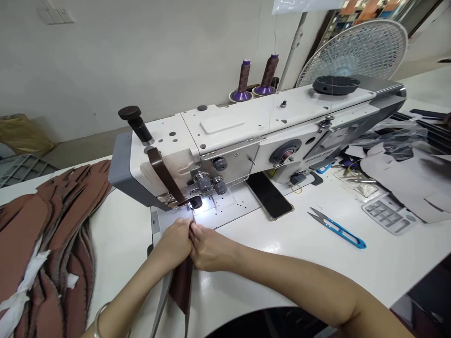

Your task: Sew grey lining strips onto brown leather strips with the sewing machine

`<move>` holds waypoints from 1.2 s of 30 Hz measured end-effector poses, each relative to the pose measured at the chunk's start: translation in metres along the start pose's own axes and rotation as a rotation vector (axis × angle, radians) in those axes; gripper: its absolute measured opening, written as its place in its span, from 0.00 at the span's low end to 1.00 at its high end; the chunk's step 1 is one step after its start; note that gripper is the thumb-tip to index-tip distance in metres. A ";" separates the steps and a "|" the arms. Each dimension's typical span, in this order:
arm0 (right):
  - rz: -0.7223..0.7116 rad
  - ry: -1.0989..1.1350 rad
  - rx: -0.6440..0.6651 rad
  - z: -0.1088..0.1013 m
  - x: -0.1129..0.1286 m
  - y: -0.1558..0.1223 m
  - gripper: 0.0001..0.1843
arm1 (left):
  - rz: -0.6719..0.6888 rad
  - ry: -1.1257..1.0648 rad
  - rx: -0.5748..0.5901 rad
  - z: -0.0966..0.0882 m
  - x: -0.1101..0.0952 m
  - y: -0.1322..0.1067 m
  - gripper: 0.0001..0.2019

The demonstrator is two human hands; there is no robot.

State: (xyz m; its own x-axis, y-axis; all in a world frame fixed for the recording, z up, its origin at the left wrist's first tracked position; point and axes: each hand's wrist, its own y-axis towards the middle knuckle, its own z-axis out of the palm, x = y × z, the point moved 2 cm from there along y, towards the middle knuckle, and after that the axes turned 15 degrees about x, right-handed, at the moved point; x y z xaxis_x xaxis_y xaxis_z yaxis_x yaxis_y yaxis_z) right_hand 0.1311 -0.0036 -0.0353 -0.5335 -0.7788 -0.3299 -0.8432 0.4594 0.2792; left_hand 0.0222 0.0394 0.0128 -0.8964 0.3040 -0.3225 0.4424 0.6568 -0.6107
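A strip of brown leather-like material [182, 286] hangs over the front of the table, its upper end under the lit needle area of a white sewing machine [229, 129]. My left hand [177, 241] is closed on the strip just in front of the presser foot. Beside it and touching it, my right hand [206, 246] grips the same strip, thumb and fingers pressed together. Both hands hide part of the material. A brown band [165, 173] runs down the machine's head towards the needle.
Stacked brown cut pieces [66, 220] lie on the left. Blue thread snips [340, 230] and a phone [269, 195] rest on the right. Two brown thread cones [244, 77] and a white fan [355, 51] stand behind. Grey-white sheets [405, 173] lie at far right.
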 end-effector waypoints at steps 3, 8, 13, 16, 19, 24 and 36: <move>-0.015 0.007 0.023 0.001 0.000 0.000 0.11 | -0.018 0.011 0.007 0.000 -0.001 0.000 0.20; -0.030 0.024 0.077 0.002 0.000 0.000 0.09 | -0.029 0.018 0.007 -0.001 -0.002 0.000 0.20; -0.044 0.016 0.078 -0.002 -0.002 0.000 0.10 | -0.008 0.028 -0.010 -0.001 -0.001 0.002 0.18; -0.055 0.013 0.081 -0.001 -0.003 0.000 0.11 | -0.006 0.019 -0.006 -0.002 -0.001 0.002 0.17; -0.051 0.016 0.074 0.001 -0.003 0.000 0.11 | -0.007 -0.007 0.003 -0.004 -0.003 0.001 0.17; -0.037 0.020 0.023 0.003 -0.002 -0.001 0.09 | 0.000 -0.023 0.001 -0.006 -0.006 -0.001 0.12; -0.023 -0.001 0.030 0.004 -0.004 0.000 0.09 | 0.025 -0.055 0.013 -0.005 0.002 0.007 0.12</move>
State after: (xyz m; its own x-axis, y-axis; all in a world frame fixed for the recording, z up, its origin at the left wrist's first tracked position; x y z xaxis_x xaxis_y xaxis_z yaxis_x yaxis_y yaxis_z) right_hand 0.1328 0.0014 -0.0379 -0.5137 -0.7892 -0.3365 -0.8570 0.4536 0.2444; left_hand 0.0231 0.0480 0.0120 -0.8827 0.2813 -0.3765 0.4649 0.6404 -0.6114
